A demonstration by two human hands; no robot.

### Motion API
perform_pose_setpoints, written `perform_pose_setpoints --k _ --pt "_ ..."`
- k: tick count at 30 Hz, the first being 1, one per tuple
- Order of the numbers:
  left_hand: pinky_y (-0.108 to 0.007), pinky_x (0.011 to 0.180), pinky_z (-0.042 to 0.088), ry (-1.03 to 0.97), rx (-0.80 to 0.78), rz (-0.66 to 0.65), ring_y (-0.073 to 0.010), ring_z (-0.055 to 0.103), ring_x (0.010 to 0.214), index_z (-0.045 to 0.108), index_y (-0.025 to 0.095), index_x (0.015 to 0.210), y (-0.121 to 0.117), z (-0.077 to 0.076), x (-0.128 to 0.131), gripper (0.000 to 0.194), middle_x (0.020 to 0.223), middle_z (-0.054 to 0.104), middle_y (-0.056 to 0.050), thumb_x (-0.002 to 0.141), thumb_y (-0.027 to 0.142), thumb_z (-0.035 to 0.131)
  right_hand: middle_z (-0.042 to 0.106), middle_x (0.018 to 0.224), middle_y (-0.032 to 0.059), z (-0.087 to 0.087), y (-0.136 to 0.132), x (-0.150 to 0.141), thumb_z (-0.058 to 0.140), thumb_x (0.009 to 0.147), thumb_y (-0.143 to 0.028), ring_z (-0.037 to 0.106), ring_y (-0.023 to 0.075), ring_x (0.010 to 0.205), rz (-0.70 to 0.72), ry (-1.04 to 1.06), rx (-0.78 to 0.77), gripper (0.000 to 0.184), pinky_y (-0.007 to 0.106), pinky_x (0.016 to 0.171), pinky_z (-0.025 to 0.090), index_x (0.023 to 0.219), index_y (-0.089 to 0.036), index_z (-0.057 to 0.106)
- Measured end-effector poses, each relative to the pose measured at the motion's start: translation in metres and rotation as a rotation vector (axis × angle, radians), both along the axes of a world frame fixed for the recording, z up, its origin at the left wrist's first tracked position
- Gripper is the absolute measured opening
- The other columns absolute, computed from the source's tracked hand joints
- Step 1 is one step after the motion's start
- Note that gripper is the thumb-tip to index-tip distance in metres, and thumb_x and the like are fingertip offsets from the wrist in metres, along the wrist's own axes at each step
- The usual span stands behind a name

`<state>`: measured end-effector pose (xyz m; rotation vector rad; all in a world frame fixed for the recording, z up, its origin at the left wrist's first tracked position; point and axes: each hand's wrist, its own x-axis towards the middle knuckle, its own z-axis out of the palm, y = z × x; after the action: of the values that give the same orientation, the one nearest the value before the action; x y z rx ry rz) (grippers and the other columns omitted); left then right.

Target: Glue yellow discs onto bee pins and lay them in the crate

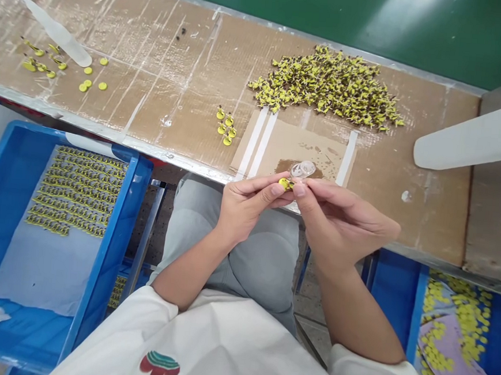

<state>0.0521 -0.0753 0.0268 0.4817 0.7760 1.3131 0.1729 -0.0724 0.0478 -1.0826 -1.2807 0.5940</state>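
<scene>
Evidently smooth, round yellow base [284,183]

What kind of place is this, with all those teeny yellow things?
Probably a small factory or workshop, where tiny figures get put together by hand. You can see a big heap of yellow-and-dark figures, a blue crate with rows of figures on round bases, and loose yellow discs.

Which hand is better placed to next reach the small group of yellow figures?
Probably left: the left hand is nearer the small group; the right hand is farther. Both hold a yellow piece.
</scene>
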Motion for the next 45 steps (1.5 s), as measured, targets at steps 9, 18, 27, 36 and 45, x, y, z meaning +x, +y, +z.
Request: perform_pose_setpoints --k 9,18,27,36,45 --pt "-0.039 0.089 0.066 0.025 -0.012 0.018 -0.024 0.078 0.095 0.082 0.026 0.096 -0.001 0.0 -0.002 0.029 0.102 0.081 -0.004 0.072 0.042 0.087 0.079 0.088 0.0014 0.001 0.0 -0.001 0.085 0.076 -0.023 0.076 0.0213 0.079 0.015 -0.01 -0.009 0.017 0.04 0.079 0.066 0.09 -0.029 0.08" --pt "-0.039 0.086 0.067 0.021 0.003 0.045 -0.0239 0.078 0.092 0.083 0.026 0.093 -0.001 -0.002 -0.002 0.025 0.104 0.08 -0.005 0.071 0.039 0.087 0.079 0.09 0.001 0.002 0.0 0.001 0.084 0.077 -0.018 0.076 0.0202 0.081 0.053 -0.063 -0.004 0.022 0.038 0.078 0.065 0.095 -0.029 0.08" --pt "-0.037 0.085 0.066 0.155 0.054 0.106 -0.0221 0.077 0.09 0.083 0.026 0.096 -0.008 0.0 -0.002 0.026 0.097 0.08 -0.005 0.074 0.039 0.086 0.079 0.092 0.0006 0.0 -0.003 0.001 0.084 0.075 -0.018 0.076 0.0215 0.087 0.042 -0.051 -0.06 0.022 0.044 0.09 0.064 0.093 -0.029 0.08" --pt "-0.032 0.087 0.065 0.337 0.218 0.077 -0.0172 0.074 0.093 0.078 0.027 0.114 -0.019 0.01 -0.004 0.028 0.103 0.076 -0.005 0.088 0.032 0.073 0.079 0.088 0.0015 -0.007 -0.009 -0.004 0.084 0.076 -0.017 0.075 0.0208 0.09 -0.009 0.104 -0.097 0.017 0.047 0.098 0.06 0.09 -0.026 0.079" --pt "-0.03 0.085 0.065 0.385 0.262 0.057 -0.0175 0.074 0.095 0.076 0.027 0.119 -0.023 0.006 -0.005 0.031 0.104 0.078 -0.004 0.088 0.029 0.073 0.078 0.085 0.0015 -0.005 -0.017 -0.006 0.086 0.075 -0.019 0.075 0.0178 0.079 -0.031 0.261 -0.197 0.013 0.035 0.077 0.063 0.085 -0.025 0.079"
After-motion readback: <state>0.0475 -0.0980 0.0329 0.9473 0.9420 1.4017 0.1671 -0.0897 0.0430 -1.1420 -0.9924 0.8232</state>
